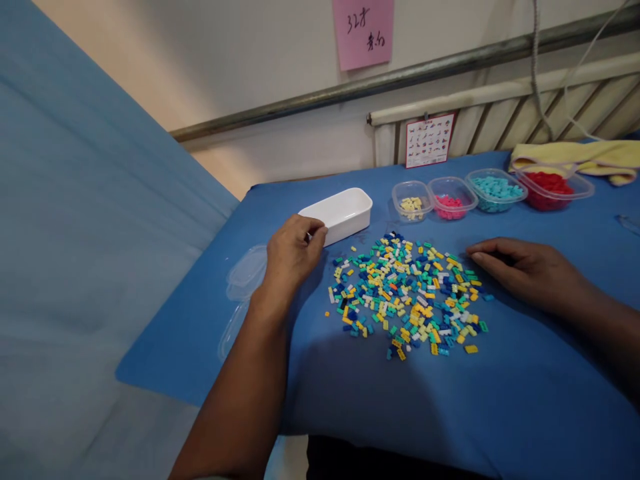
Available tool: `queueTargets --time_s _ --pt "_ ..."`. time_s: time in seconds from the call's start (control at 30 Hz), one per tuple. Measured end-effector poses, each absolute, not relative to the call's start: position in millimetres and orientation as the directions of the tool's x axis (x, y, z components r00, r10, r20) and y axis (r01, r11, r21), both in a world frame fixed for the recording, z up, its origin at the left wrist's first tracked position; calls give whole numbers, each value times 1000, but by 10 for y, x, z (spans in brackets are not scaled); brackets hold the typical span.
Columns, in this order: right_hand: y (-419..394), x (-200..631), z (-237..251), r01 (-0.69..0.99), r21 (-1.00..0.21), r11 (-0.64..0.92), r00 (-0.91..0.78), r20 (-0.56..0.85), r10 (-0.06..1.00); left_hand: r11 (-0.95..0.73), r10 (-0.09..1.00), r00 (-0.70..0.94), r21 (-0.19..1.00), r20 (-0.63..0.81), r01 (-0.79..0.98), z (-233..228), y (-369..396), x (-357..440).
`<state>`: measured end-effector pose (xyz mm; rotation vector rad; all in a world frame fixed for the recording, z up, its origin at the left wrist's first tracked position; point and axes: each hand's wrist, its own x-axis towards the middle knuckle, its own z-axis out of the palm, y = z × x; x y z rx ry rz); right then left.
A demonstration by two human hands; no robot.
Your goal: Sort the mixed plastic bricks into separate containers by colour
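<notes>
My left hand (297,248) is at the near left corner of a white rectangular plastic box (350,220), its thumb and forefinger closed on the rim. The inside of the box that shows is bare. My right hand (525,270) rests at the right edge of a spread-out pile of small toy building bricks (400,287). Its thumb and forefinger come together at the tips; anything between them is too small to make out. The loose bricks are yellow, green, white and several blues, with a few orange and black ones.
Behind the pile stand clear tubs of cream (412,207), pink (451,205), turquoise (497,189) and red (547,183) bricks. Clear lids (247,270) lie left of my left arm. A yellow cloth (575,159) and a picture card (429,141) are at the back.
</notes>
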<state>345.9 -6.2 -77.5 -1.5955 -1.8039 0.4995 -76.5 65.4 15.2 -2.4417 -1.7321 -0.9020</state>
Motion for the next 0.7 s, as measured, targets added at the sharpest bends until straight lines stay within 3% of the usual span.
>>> queueTargets --time_s 0.17,0.27,0.43,0.63,0.7 --pt "-43 3444 -756 704 -701 113 28 187 982 -441 878 478 391 1 808 361 430 -704" --pt "-31 3423 -729 697 -711 93 48 177 983 -392 847 494 399 -195 829 449 358 -708" --pt "-11 3408 -704 684 -722 107 58 200 978 -386 851 487 394 -197 834 561 290 -646" --pt "2 3437 -759 673 -729 128 60 226 972 -414 854 448 176 -263 893 516 6 -683" --pt "9 3437 -773 663 -738 129 58 223 973 -382 871 411 156 -268 911 438 -131 -760"
